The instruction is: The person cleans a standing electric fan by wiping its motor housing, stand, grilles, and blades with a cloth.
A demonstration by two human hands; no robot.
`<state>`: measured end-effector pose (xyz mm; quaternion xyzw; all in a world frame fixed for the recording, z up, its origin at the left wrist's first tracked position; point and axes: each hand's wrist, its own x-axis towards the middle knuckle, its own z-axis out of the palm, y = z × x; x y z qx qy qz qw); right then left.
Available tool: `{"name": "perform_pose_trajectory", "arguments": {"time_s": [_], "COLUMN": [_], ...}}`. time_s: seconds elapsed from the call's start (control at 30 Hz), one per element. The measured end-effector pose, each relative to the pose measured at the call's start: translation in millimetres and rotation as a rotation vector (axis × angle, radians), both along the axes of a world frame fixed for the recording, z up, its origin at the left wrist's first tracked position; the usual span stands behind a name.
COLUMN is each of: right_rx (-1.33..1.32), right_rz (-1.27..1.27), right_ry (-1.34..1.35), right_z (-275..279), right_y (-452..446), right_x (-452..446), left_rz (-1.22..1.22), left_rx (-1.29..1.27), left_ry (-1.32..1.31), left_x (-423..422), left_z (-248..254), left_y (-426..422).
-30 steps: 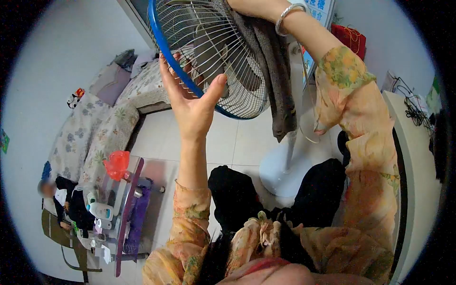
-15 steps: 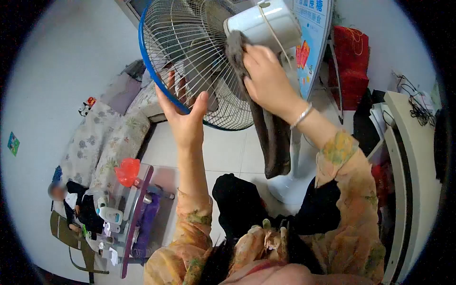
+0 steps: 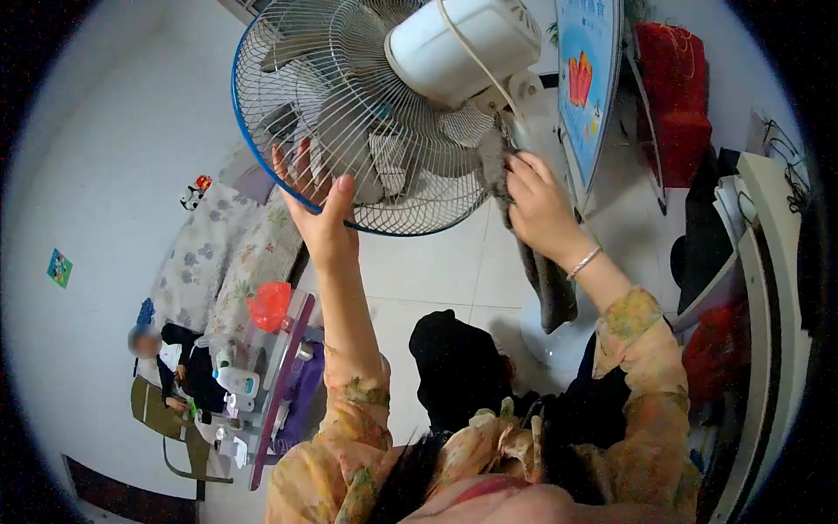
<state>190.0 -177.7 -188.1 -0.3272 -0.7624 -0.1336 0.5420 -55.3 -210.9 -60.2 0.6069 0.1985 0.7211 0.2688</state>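
An electric fan with a wire guard [image 3: 410,188], a blue rim and a white motor housing [image 3: 463,48] tilts at the top of the view. My left hand [image 3: 321,214] grips the blue rim at its lower left, thumb on the near side and fingers behind the wires. My right hand [image 3: 543,210] is closed on a dark grey cloth [image 3: 546,279], whose upper end touches the back of the guard below the motor housing. The cloth's long end hangs down in front of the fan's white base [image 3: 559,336]. A pale cord [image 3: 476,57] crosses the housing.
At left, a glass-topped table [image 3: 284,384] with a purple edge carries bottles and a red plastic bag [image 3: 271,306]. Behind it are a covered sofa [image 3: 209,253] and a seated person [image 3: 179,367]. A poster stand [image 3: 589,87] and a red bag [image 3: 676,105] stand at right.
My right hand has moved down and right with the cloth, from beside the motor housing to below it. My left hand stays on the rim. The whole view has shifted slightly.
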Motion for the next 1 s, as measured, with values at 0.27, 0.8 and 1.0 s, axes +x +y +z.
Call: {"name": "perform_pose_trajectory", "arguments": {"time_s": [0.27, 0.8, 1.0], "right_rx": [0.129, -0.005, 0.104], "right_rz": [0.005, 0.116, 0.187], "right_ry": [0.123, 0.291, 0.278], "right_z": [36, 5, 70], "right_y": [-29, -15, -4], "right_x": [-9, -23, -22], "left_rz": [-0.027, 0.051, 0.065], "left_rx": [0.036, 0.056, 0.061], "left_ry": [0.024, 0.093, 0.111], "left_x": [7, 2, 5], "left_z": [-1, -9, -6], "left_y": [-3, -5, -10]}}
